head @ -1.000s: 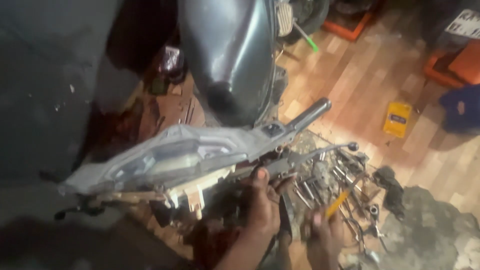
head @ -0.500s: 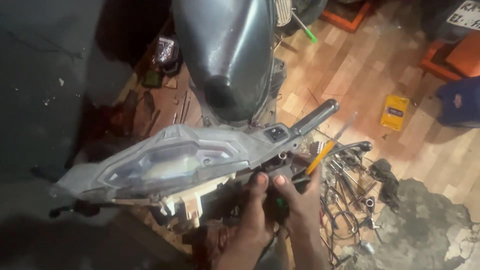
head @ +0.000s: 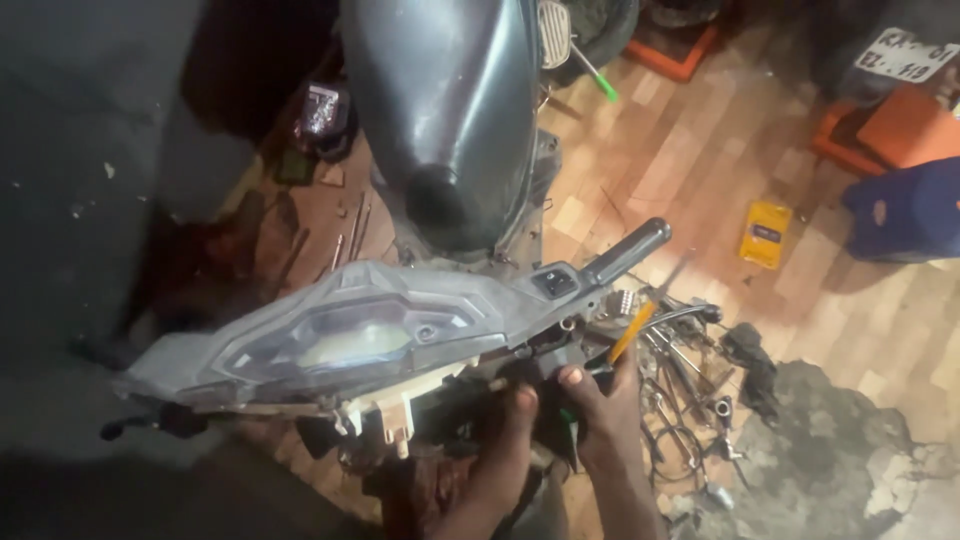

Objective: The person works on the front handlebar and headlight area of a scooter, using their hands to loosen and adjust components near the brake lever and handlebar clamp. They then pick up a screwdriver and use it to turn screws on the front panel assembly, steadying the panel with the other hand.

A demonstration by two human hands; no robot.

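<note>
Head view: right hand (head: 605,420) fingers clamp an orange-handled screwdriver (head: 632,332) at the handlebar cover (head: 350,330), already opened underneath; left hand (head: 505,450) fingers grip its wiring.

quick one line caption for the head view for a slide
Two bare hands, left hand and right hand with a yellow-handled screwdriver, under a grey scooter handlebar cover.

Handlebar cover (head: 340,335): centre, across the scooter body (head: 450,110), which lies behind it.
Grip (head: 628,250): right end of cover.
Hands: left hand (head: 505,450) and right hand (head: 600,415) under the cover's right half, side by side.
Screwdriver (head: 632,330): in right hand.
Loose tools (head: 690,400): floor, right of hands.
Box (head: 765,233): floor, far right.
</note>
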